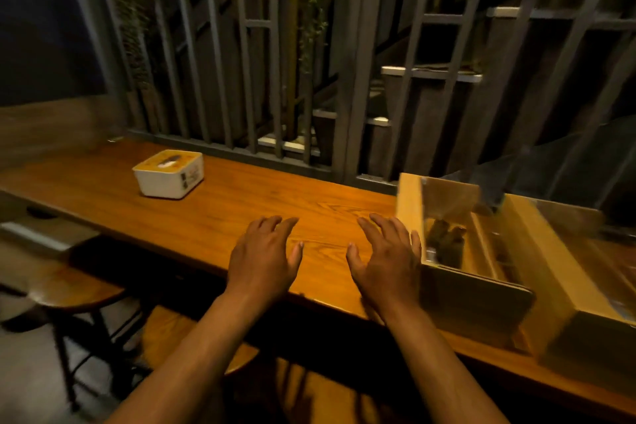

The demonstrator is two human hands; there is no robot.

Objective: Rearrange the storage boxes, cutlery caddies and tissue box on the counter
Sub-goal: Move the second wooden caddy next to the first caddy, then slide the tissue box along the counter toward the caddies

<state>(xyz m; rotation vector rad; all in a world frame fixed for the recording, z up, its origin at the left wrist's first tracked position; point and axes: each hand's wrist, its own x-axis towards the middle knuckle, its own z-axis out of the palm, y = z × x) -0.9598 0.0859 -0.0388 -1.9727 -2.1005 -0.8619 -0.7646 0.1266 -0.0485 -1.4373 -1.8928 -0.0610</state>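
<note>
Both hands are hovering open and empty over the table (213,213), the left hand (263,256) beside the right hand (385,260), which is nearly touching the clear-lidded storage box (457,251). A careless shove is risking tipping that box off the near edge, while the tissue box (168,174) is sitting well apart at the far left.

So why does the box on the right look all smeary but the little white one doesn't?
In the head view, the wooden box beside the right hand is smeared by motion blur near the frame's edge; the tissue box is sharper, under warm light on the counter; the background is dark.
</note>
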